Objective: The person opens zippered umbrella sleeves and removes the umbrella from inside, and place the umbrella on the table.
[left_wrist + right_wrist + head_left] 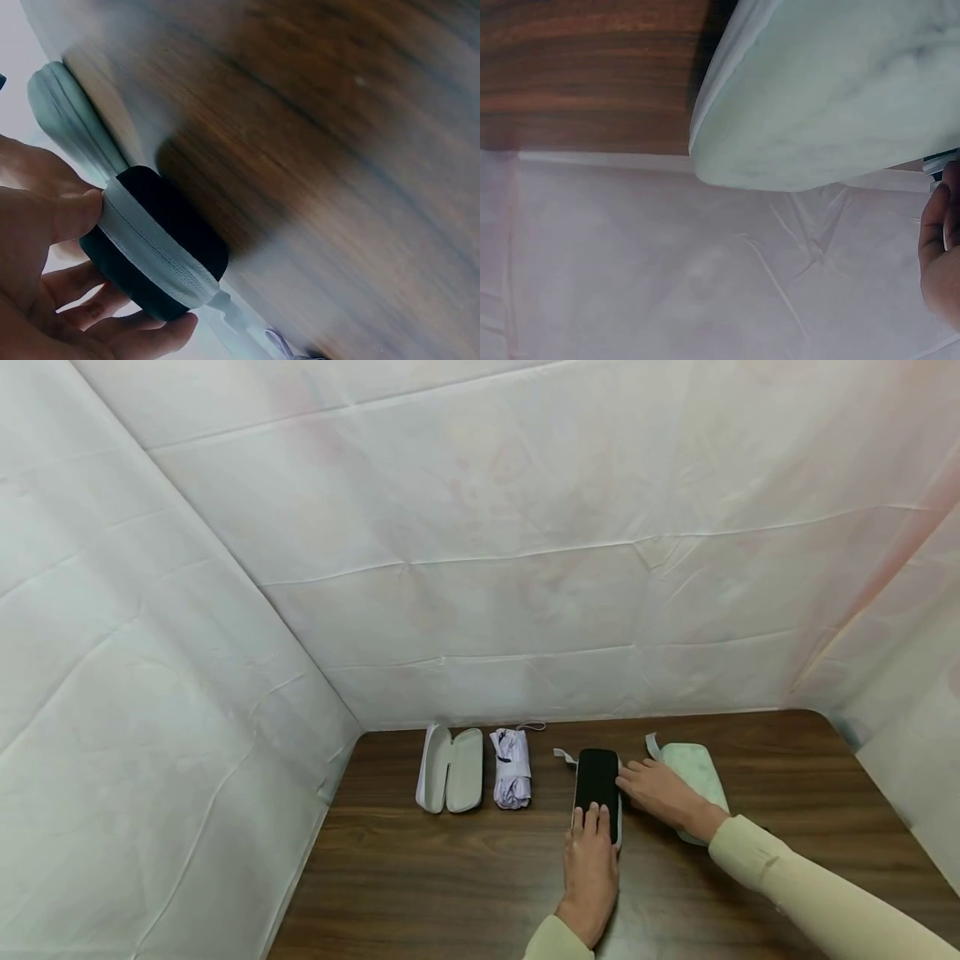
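A black zippered case (pixel 597 789) with a grey zip band lies on the wooden table, its fabric tag (pixel 564 755) at the far end. My left hand (pixel 590 872) grips its near end. In the left wrist view, the left thumb (pixel 79 214) presses one side while the fingers (pixel 154 337) reach round another. My right hand (pixel 667 789) touches the black case's right edge with its fingertips. Under the right wrist lies a pale green case (pixel 697 772), partly covered by that hand; it fills much of the right wrist view.
Left of the black case is a folded lilac umbrella (pixel 513 772) with a wrist loop. Beside it an unzipped white case (pixel 465 768) lies spread apart. White sheeting (pixel 487 568) rises behind the wooden table (pixel 420 877) and at both sides.
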Demonstrator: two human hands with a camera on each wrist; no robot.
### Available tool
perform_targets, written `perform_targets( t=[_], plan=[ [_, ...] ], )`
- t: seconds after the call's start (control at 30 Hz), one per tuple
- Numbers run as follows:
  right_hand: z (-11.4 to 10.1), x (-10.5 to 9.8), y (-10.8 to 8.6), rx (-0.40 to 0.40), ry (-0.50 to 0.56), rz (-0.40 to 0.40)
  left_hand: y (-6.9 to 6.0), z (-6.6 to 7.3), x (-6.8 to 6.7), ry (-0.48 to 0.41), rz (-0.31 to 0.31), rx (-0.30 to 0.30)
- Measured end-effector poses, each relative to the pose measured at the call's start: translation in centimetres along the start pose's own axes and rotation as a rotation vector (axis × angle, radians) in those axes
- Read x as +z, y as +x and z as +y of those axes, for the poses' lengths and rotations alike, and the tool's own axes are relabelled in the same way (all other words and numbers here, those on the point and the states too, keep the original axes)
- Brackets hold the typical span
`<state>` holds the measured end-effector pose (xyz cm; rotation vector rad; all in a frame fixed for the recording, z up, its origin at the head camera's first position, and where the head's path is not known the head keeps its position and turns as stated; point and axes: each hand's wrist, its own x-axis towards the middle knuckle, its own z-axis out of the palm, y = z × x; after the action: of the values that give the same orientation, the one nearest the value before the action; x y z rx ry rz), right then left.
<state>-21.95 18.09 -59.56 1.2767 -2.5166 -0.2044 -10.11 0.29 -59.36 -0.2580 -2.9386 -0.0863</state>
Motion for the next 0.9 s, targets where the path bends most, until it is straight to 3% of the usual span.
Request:
perform_targets(
  t=[0.2,0.33,0.43,0.6,0.9],
  plan=[
    [-0.6,0.2,0.6,0.146,0.110,0.027,0.1,-0.4,-0.1,0.033,0.029,0.058],
    [-1.2,0.5,0.9,0.281,0.194,0.051,0.1,-1.2,-0.7,-0.001,0.027,0.118],
    [-1.5,0.7,1.0,0.326,0.209,0.046,0.2,-1.6,-1.1,-0.045,0.003,0.146],
    [-1.6,1.1,0.6,0.308,0.182,0.037,0.2,-1.9,-1.2,-0.091,-0.037,0.155],
    [-1.5,0.4,0.0,0.219,0.078,0.035,0.3,-1.2,-0.7,-0.098,-0.014,0.114]
  ],
)
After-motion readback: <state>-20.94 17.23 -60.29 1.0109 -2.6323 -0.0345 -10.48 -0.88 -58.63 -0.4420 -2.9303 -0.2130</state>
